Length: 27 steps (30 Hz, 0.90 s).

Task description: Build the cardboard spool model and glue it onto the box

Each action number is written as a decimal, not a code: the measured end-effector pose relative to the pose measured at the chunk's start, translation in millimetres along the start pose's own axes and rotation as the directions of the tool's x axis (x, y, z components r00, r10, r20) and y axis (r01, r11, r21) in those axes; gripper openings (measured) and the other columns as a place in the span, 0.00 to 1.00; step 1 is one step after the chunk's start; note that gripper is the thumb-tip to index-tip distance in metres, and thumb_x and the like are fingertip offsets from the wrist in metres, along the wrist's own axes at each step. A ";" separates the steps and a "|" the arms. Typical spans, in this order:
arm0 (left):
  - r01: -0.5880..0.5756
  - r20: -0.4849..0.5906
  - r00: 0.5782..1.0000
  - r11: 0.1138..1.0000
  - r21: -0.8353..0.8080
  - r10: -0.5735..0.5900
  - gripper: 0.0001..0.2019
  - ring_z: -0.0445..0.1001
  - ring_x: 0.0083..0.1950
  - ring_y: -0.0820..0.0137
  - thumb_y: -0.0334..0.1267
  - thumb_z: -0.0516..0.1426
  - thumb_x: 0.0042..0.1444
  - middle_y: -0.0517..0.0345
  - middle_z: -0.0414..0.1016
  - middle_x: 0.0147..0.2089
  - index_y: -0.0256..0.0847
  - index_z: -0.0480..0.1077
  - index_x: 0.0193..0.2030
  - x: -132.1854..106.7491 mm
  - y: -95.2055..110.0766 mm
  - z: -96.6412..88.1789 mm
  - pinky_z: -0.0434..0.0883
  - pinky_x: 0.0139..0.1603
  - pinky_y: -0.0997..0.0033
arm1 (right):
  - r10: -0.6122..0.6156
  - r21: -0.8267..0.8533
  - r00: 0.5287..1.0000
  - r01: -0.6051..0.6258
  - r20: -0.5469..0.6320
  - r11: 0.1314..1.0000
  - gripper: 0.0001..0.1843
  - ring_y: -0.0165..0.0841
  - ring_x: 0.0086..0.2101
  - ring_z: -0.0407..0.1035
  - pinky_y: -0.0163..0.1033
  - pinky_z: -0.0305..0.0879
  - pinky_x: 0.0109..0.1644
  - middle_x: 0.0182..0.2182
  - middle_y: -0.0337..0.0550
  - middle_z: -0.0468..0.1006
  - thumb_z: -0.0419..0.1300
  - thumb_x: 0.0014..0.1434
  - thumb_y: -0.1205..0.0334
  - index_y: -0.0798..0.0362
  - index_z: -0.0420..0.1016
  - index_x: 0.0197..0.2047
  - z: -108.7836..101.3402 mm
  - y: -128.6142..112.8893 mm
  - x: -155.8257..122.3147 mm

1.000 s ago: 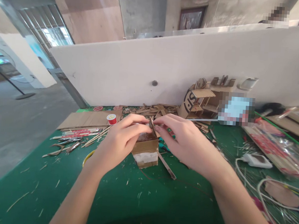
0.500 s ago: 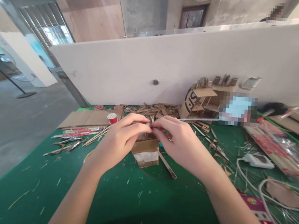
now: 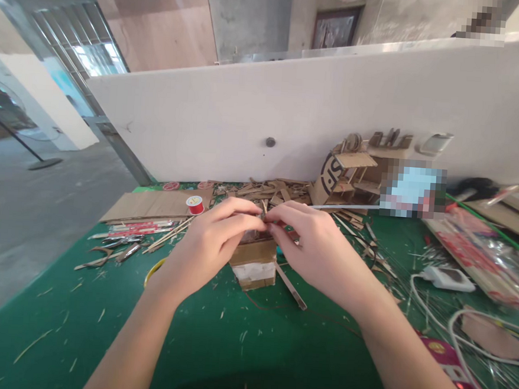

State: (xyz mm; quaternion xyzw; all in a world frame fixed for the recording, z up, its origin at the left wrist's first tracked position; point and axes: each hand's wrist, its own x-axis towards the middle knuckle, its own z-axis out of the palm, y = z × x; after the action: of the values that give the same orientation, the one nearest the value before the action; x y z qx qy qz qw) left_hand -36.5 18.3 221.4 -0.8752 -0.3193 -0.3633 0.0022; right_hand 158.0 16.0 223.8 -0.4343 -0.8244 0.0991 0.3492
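Both hands meet above a small cardboard box [image 3: 254, 265] on the green mat [image 3: 249, 348]. My left hand [image 3: 207, 244] pinches thumb and forefinger together at the box's top edge. My right hand [image 3: 317, 252] pinches from the other side, fingertips touching the left ones. Between the fingertips is a tiny piece that I cannot make out. A thin cardboard strip [image 3: 291, 287] lies on the mat by the box's right side.
A red thread spool [image 3: 194, 204] and a flat cardboard sheet [image 3: 152, 206] lie left. Cardboard scraps [image 3: 268, 190] pile up by the white partition [image 3: 319, 104]. A cardboard model [image 3: 350, 171] stands right. White charger and cables [image 3: 447, 279] lie far right.
The right hand's fingertips moved left and closed against the left hand's. The small upright sliver seen between them a second ago is now hidden by the pinch.
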 end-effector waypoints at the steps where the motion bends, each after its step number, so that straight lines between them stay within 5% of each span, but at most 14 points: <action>1: 0.001 0.000 1.000 1.000 0.001 -0.001 0.15 0.72 0.48 0.73 0.23 0.49 0.64 0.57 0.72 0.51 0.45 0.72 0.45 0.0 0.2 0.2 0.72 0.47 0.72 | -0.001 -0.006 1.000 0.001 0.002 1.000 0.11 0.31 0.34 0.70 0.37 0.59 0.36 0.35 0.40 0.77 0.52 0.63 0.73 0.51 0.74 0.38 -0.3 -0.1 -0.1; 27: -0.043 -0.069 0.997 0.999 -0.011 0.043 0.14 0.75 0.52 0.72 0.26 0.52 0.64 0.57 0.76 0.53 0.45 0.74 0.49 -1.5 -3.5 8.4 0.74 0.54 0.68 | 0.018 0.030 0.997 -0.016 -0.069 0.999 0.12 0.32 0.32 0.70 0.37 0.61 0.35 0.34 0.40 0.79 0.52 0.62 0.72 0.50 0.76 0.37 3.9 4.4 -5.9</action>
State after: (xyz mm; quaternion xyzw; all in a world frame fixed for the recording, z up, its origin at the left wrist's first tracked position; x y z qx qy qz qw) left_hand -34.0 22.2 213.5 -0.8689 -0.2978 -0.3950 0.0155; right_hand 160.4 14.6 216.0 -0.4393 -0.8064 0.0992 0.3833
